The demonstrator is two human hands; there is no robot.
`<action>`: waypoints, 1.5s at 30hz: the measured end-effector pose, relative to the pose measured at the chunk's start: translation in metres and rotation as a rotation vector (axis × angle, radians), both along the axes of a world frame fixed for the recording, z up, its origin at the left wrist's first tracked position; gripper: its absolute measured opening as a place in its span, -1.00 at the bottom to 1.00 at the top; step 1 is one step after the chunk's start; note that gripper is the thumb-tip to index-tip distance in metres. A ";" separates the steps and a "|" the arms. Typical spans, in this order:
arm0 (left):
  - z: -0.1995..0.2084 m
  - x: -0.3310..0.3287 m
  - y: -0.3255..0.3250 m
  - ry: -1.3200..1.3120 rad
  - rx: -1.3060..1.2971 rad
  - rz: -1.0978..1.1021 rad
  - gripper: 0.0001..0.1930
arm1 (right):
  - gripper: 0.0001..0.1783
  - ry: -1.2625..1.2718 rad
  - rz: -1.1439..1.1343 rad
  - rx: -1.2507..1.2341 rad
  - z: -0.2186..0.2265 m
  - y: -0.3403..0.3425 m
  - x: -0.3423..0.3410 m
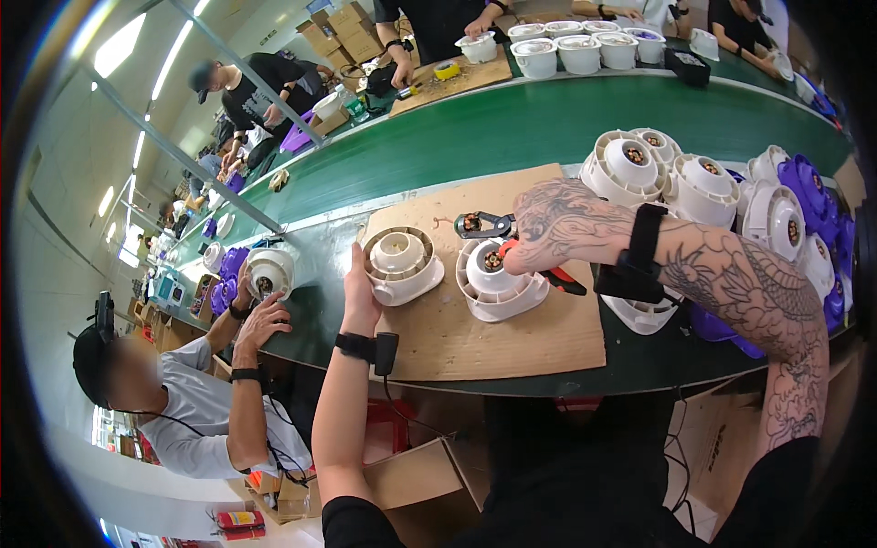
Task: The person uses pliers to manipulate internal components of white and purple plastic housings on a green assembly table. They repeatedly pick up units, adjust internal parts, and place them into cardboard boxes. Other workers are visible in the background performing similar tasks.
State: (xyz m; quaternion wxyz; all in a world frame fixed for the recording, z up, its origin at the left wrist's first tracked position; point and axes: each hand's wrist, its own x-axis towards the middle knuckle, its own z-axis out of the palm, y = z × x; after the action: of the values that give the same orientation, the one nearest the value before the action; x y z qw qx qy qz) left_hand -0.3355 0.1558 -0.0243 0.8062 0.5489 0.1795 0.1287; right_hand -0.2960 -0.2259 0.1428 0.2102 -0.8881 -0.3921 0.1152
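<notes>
My right hand [553,224] is closed around a pair of pliers [568,281] with red and black handles, above a white plastic housing [502,283]. Copper windings [493,261] show in that housing's centre. By the pliers' dark head, left of my fist, is a small round part with copper windings [470,224]; whether the jaws grip it, I cannot tell. Against the left side of a second white housing [399,260], my left hand [362,288] holds it with fingers stretched along its wall. No copper shows in this one's centre. Both housings rest on a cardboard sheet [493,354].
At right, several white housings [630,164] with copper centres are heaped beside purple ones [804,187]. Beyond the cardboard runs a green conveyor belt [429,151]. A co-worker on the left handles another white housing [271,272]. Across the belt, people work near white tubs [577,55].
</notes>
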 end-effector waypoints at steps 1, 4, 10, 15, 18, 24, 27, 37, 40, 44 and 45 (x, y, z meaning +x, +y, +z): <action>-0.012 0.004 0.012 0.070 0.075 0.021 -0.26 | -0.37 0.009 -0.030 -0.038 0.008 0.002 -0.003; -0.028 -0.040 0.068 0.269 0.653 0.111 -0.29 | -0.39 0.005 0.011 -0.028 0.005 0.023 0.006; 0.014 -0.083 -0.005 0.527 0.069 -0.034 -0.35 | -0.34 0.075 -0.163 -0.284 0.015 0.022 0.010; -0.004 -0.029 0.048 0.190 0.160 -0.287 -0.38 | -0.30 0.063 -0.181 -0.295 0.019 0.044 0.018; 0.006 0.013 0.055 0.118 0.383 -0.272 -0.45 | -0.29 0.064 -0.171 -0.318 0.012 0.060 0.029; -0.008 0.054 -0.038 -0.077 1.596 -0.460 -0.48 | -0.30 0.034 -0.319 -0.360 0.025 0.012 0.021; -0.002 -0.005 -0.020 0.170 1.701 -0.527 -0.33 | -0.31 0.083 -0.223 -0.331 0.021 0.030 0.019; 0.000 -0.067 -0.044 0.040 1.591 -0.628 -0.33 | -0.30 0.107 -0.218 -0.337 0.011 0.013 0.006; 0.000 -0.078 0.008 0.193 1.232 -0.631 -0.35 | -0.25 0.124 -0.125 -0.300 0.005 0.036 0.007; 0.014 -0.035 -0.035 0.040 -0.188 -0.609 -0.20 | -0.24 0.227 -0.226 -0.350 0.013 0.001 0.006; 0.050 -0.068 -0.036 0.001 -0.357 -0.541 -0.07 | -0.24 0.287 -0.132 -0.311 0.007 0.019 0.011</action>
State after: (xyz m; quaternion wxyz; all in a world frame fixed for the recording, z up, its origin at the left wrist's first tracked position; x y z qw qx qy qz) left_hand -0.4032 0.1198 0.0261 0.8945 0.4269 0.0474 -0.1241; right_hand -0.2855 -0.2070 0.1496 0.1312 -0.9081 -0.2766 0.2857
